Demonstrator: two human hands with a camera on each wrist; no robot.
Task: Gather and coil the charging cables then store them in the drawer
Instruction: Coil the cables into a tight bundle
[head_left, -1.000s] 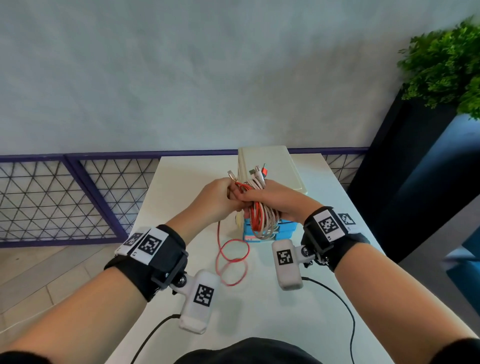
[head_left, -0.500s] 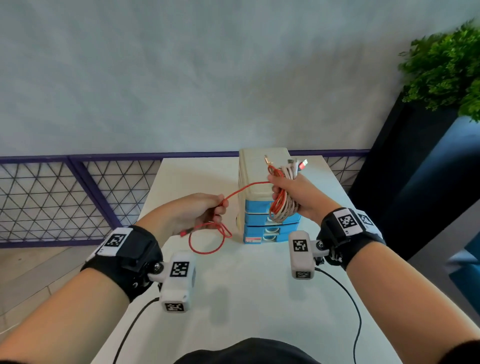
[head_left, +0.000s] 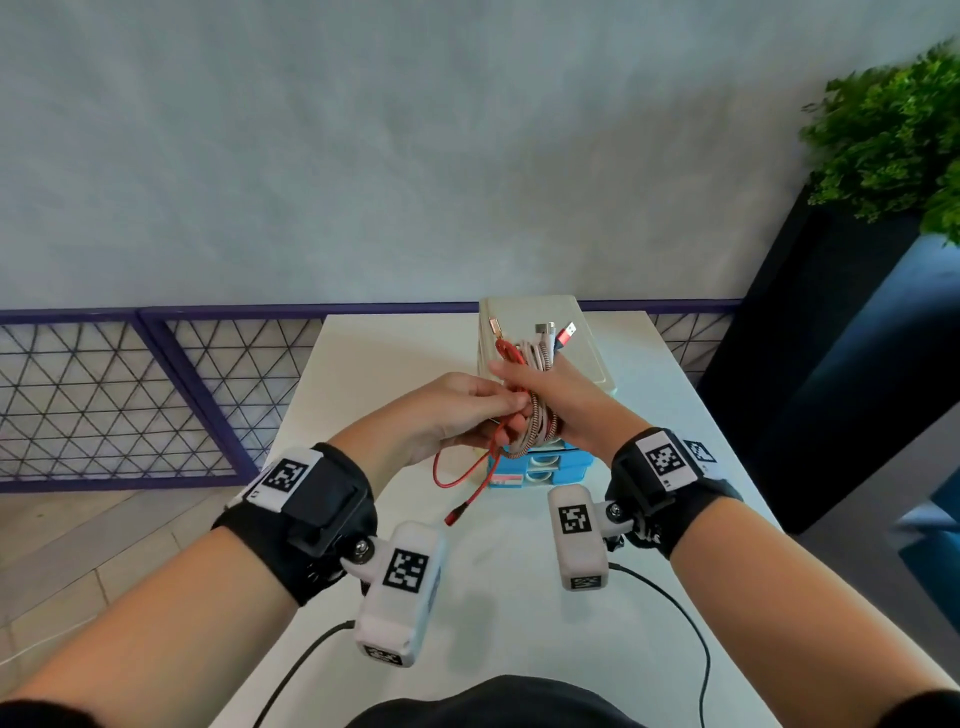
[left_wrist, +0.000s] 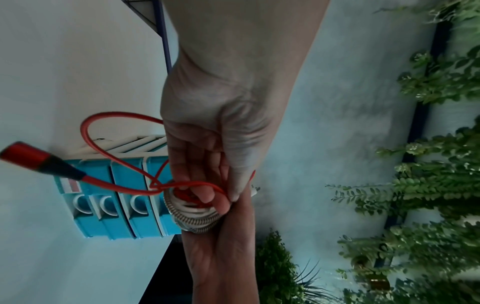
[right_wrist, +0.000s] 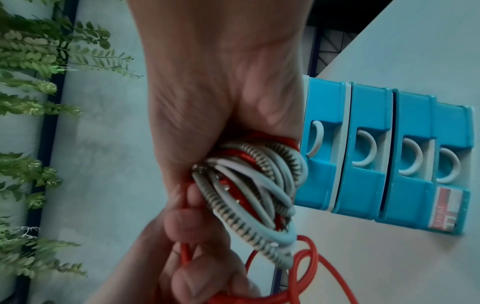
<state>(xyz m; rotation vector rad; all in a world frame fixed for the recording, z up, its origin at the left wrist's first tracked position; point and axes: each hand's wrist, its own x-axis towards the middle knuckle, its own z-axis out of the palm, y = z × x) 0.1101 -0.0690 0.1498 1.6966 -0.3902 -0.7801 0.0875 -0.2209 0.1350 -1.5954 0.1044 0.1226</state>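
My right hand (head_left: 563, 402) grips the cable bundle (head_left: 537, 415); my left hand (head_left: 457, 410) pinches its red cable (head_left: 467, 470).

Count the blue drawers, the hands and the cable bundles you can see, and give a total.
Drawers: 4
Hands: 2, left hand and right hand
Cable bundle: 1
Total: 7

Both forearms reach forward; the right hand (head_left: 566, 400) grip is fisted, and the left hand (head_left: 457, 410) fingertips pinch just beside it.
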